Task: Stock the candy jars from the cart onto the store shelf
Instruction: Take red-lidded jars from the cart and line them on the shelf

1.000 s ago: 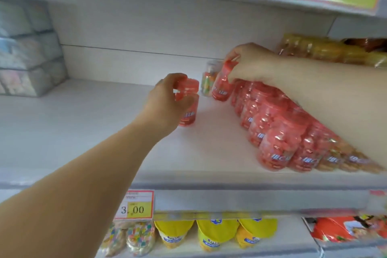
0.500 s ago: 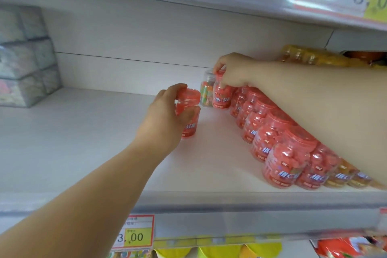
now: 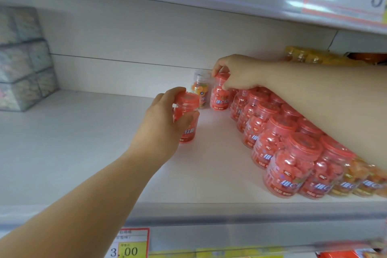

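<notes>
Gripped in the left hand (image 3: 165, 119): a red candy jar (image 3: 187, 101), upright, thumb against the near side of the body, fingers curled over the far edge of the lid. Held over the shelf (image 3: 83, 142), near its middle and apart from the rest of the stock, with the bottom edge down at the board (resting on it or just clear of it, cannot tell).

Ahead and to the right, close to the back wall: a second red jar (image 3: 219, 99), upright, pinched at the lid by the right hand (image 3: 236, 75), fingertips curled down from above, forearm stretched across the stock.

Just left of that jar, touching or nearly so: a clear jar (image 3: 200, 88) of mixed-colour sweets, standing behind the left hand's jar and between the two hands.

Running from the second red jar toward the shelf's front edge: rows of red jars (image 3: 280, 148), packed side by side, partly hidden under the right forearm.

At the front right end of those rows: orange jars (image 3: 345, 182).

Far left on the same board: stacked grey boxes (image 3: 23, 58), well apart from both hands.

Below the shelf lip: a price tag (image 3: 129, 245) marked 3.00.
</notes>
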### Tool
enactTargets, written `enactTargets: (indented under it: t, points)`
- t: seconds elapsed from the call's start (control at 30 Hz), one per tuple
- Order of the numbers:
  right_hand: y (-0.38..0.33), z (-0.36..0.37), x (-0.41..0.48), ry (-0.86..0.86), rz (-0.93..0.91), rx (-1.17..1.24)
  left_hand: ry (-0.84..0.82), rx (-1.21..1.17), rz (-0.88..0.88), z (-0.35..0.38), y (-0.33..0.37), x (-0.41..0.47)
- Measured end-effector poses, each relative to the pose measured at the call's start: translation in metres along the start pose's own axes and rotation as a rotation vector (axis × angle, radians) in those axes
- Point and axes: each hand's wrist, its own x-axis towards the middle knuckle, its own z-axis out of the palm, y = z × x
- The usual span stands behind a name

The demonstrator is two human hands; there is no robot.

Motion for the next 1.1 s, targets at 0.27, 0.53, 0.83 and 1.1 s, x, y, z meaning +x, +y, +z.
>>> enactTargets:
  t: [0.27, 0.53, 0.83, 1.1]
  points:
    - [0.002, 0.012, 0.015, 0.062, 0.067, -0.303, 0.003, 0.008, 0.009, 0.0, 0.0, 0.0]
    - [0.009, 0.015, 0.02, 0.129, 0.077, -0.442, -0.004, 0.033, 0.02, -0.001, -0.001, -0.001]
    - [-0.052, 0.007, -0.044, -0.206, -0.186, 0.318, -0.092, 0.074, -0.013, 0.002, -0.002, -0.004]
    - [-0.024, -0.001, -0.028, -0.037, -0.14, 0.084, -0.22, 0.239, -0.109, 0.003, -0.004, -0.002]
